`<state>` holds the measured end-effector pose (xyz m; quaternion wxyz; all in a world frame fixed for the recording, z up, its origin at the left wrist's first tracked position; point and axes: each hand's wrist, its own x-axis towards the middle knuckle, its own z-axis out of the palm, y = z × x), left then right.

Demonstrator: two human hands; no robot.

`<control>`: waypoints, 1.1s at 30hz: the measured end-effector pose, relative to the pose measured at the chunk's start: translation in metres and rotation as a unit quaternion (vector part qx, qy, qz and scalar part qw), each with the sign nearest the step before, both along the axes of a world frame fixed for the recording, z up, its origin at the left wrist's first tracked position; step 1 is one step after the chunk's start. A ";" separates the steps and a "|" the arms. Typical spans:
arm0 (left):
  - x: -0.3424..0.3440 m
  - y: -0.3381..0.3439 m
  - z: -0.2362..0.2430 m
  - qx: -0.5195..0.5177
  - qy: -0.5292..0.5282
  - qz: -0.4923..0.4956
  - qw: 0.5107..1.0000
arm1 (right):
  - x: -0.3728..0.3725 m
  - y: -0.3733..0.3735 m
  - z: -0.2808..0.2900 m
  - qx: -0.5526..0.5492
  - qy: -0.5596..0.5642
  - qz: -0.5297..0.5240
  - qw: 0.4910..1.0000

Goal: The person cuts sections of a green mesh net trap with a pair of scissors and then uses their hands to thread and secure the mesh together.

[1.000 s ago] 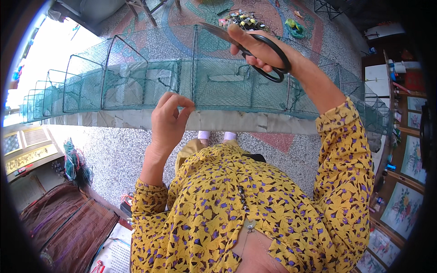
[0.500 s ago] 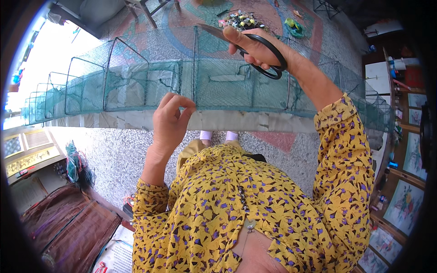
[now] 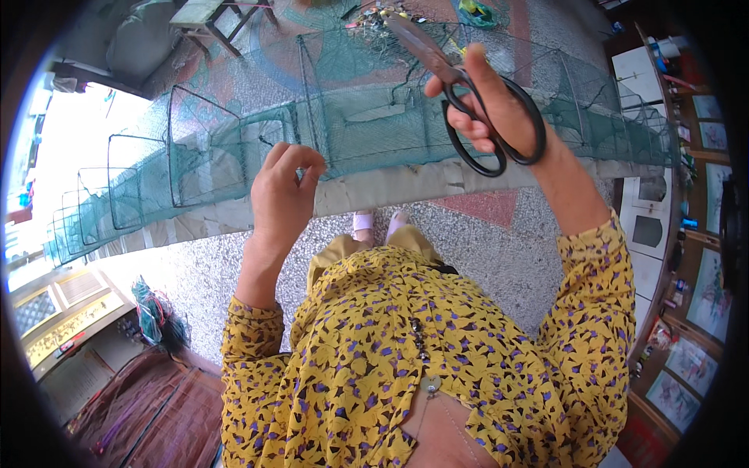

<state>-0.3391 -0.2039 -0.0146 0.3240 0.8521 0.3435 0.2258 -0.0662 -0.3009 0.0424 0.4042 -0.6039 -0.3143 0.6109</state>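
A long green net cage (image 3: 367, 140), stretched over several dark rectangular wire frames (image 3: 171, 148), lies across in front of me. My left hand (image 3: 282, 187) is at its near edge, thumb and forefinger pinched together; whatever lies between the fingertips is too small to make out. Raised over the right part of the netting, my right hand (image 3: 511, 113) holds large scissors (image 3: 449, 73) with black loop handles. Their dark blades point up and to the left, nearly together, and the thumb stands up beside the handle. A dark cord (image 3: 404, 82) hangs on the mesh near the blades.
The net rests on a long grey-covered support (image 3: 374, 191). Beyond it stand a wooden stool (image 3: 204, 17) and a heap of small scraps (image 3: 382, 23) with a green bag (image 3: 476, 13). Bundled cords (image 3: 156, 312) lie at left; a cabinet (image 3: 644, 226) lines the right.
My right hand and the scissors have moved right and turned, so the blades show more fully. My left hand sits slightly further left, still pinched. The whole view has tilted a little.
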 end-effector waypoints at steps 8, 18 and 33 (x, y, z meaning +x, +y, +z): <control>-0.007 0.039 -0.008 -0.029 0.069 -0.008 0.997 | -0.002 -0.035 -0.007 -0.011 0.131 -0.122 0.984; -0.002 0.064 -0.016 0.010 0.066 -0.087 0.994 | -0.035 -0.073 -0.033 -0.029 0.208 -0.127 0.969; 0.093 -0.033 -0.011 -0.132 0.000 -0.146 0.980 | -0.066 -0.138 -0.007 -0.088 0.232 -0.137 0.959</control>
